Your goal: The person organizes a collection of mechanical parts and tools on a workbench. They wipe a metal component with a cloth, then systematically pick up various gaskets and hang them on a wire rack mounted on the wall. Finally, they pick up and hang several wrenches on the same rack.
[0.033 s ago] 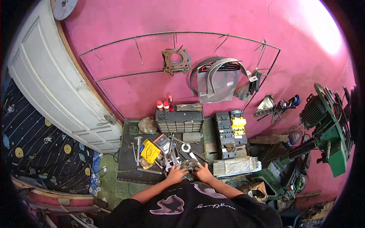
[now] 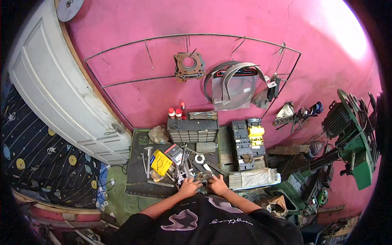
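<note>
Close to my body, at the near edge of the dark bench mat, my left hand point(image 2: 190, 188) and my right hand point(image 2: 218, 185) come together from either side. Between them sits a small grey-brown metal part point(image 2: 203, 177), and the fingers of both hands are bent in against it. Its exact kind is too small to tell, and my hands partly cover it. Several metal spanners point(image 2: 181, 172) lie just beyond my left hand. Beyond the part is a light ring-shaped tool point(image 2: 201, 159).
A yellow case point(image 2: 161, 162), a caliper point(image 2: 148, 162) and a red-and-grey box point(image 2: 175, 154) lie left. A small-drawer cabinet point(image 2: 193, 136) stands behind; black and yellow bins point(image 2: 243, 143) stand right, near a green machine point(image 2: 359, 163). A white door point(image 2: 61, 90) is at left.
</note>
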`<state>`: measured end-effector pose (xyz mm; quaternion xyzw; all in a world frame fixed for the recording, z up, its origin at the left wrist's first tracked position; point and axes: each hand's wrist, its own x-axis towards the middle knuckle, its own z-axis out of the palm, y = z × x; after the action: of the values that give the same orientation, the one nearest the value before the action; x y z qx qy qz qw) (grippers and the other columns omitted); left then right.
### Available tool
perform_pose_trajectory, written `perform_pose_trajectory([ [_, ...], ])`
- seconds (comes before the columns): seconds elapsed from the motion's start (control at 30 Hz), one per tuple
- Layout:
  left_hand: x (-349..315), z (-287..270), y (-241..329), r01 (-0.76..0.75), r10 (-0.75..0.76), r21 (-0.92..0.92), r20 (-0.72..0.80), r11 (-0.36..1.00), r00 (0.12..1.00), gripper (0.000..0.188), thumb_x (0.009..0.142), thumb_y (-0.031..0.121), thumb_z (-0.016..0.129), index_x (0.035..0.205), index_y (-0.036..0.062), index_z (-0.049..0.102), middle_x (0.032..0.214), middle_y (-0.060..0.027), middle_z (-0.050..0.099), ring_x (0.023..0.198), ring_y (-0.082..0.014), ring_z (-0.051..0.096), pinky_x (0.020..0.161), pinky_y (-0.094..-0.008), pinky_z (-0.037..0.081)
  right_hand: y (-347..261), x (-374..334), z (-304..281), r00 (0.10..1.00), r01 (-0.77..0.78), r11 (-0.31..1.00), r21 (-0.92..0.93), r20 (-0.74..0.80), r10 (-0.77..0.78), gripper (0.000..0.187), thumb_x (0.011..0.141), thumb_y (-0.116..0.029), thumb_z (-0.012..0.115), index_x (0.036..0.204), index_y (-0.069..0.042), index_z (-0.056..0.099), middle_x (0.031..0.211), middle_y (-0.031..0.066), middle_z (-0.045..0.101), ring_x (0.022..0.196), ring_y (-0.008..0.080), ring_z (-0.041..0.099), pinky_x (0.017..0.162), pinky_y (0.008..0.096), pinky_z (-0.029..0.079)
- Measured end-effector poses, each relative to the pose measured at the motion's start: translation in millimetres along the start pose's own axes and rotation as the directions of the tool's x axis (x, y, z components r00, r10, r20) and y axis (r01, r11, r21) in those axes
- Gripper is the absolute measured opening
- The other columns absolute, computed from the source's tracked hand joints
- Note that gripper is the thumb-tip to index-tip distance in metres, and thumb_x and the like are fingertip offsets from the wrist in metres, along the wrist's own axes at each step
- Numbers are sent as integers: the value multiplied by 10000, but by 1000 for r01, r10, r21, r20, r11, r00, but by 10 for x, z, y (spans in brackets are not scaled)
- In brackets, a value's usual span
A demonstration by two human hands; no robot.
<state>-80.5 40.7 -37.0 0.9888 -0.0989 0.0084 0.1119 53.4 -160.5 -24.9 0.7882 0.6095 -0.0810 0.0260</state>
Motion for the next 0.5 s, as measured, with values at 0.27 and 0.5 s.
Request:
perform_pose_trajectory([
  [0.27,30,-7,-14,-53,57,64,-69,997,996,482,743,303,746,1207,196,671,1125,52,637,974,-235,537,803,-459,388,-36,91,-69,1000,-3,998,-68,-20,1,208,875,-245,572,960,-247,762,1040,-43,637,1146,193,497,948,560,347],
  [0.5,76,-64,6,-20,31,95,-116,995,993,406,771,265,703,1160,152,684,1082,20,644,974,-231,541,802,-443,388,-133,105,-134,982,19,997,-81,-184,-34,177,883,-235,556,924,-150,706,968,-5,612,1073,195,521,920,530,364],
])
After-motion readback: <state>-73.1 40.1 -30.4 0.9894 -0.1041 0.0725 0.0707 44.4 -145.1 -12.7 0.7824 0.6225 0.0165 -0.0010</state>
